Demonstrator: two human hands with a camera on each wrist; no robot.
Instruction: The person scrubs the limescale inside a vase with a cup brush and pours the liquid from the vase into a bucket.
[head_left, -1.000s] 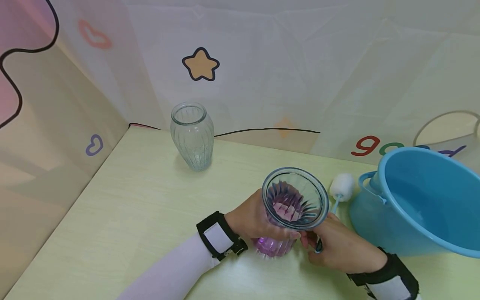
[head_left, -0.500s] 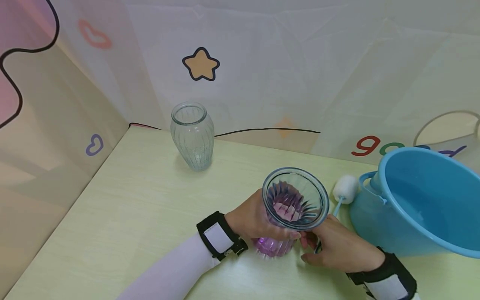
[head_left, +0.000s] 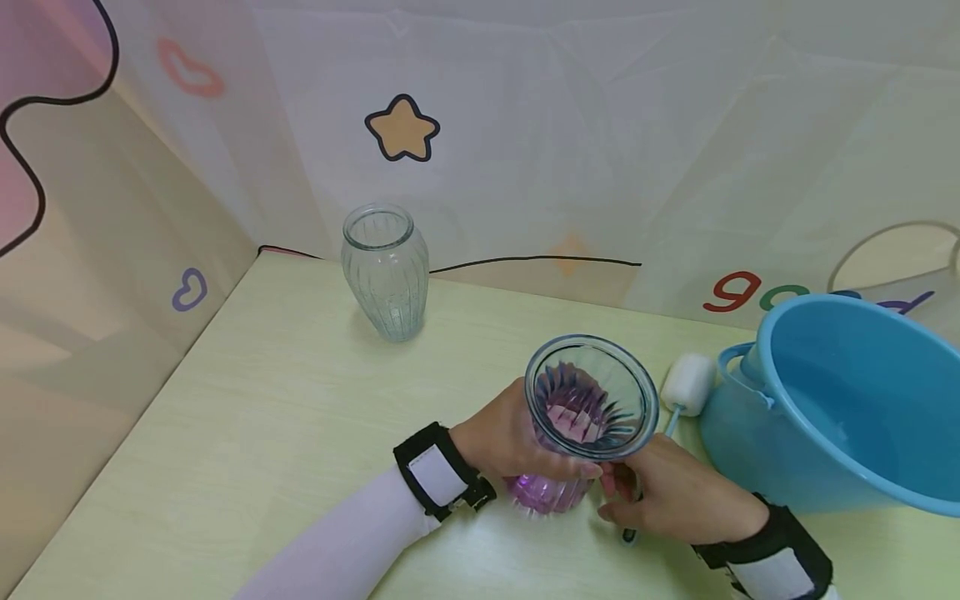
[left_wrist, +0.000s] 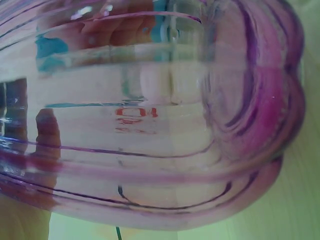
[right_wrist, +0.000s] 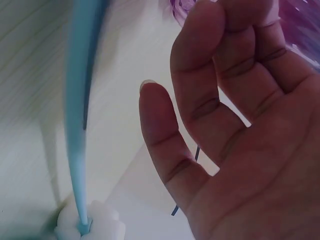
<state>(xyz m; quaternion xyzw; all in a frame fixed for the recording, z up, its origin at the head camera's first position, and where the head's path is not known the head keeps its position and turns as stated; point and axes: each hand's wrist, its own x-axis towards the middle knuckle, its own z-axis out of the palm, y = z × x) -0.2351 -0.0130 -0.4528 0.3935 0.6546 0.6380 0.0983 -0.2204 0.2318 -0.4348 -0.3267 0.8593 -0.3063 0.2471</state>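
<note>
My left hand [head_left: 517, 442] grips the body of a clear and purple ribbed glass vase [head_left: 558, 497] from the left, its wide rim turned up toward me. Close against the vase's right side is my right hand [head_left: 675, 492], with the pale blue handle [head_left: 672, 422] of a sponge brush between thumb and fingers. The brush's white head [head_left: 688, 384] points away from me beside the bucket. In the right wrist view the handle runs past several loosely bent fingers [right_wrist: 195, 60], and the thumb is hidden. The left wrist view is filled by the vase wall.
A clear ribbed glass vase [head_left: 386, 275] stands at the back of the table [head_left: 300, 400]. On the right a large light blue bucket [head_left: 750, 442] stands close to the brush and my right hand. A printed cloth [head_left: 525, 150] hangs behind the table.
The brush has turned a little in my right hand: its white head has shifted slightly right and toward me, and its dark handle end now shows below the thumb. The left hand and vase stay put.
</note>
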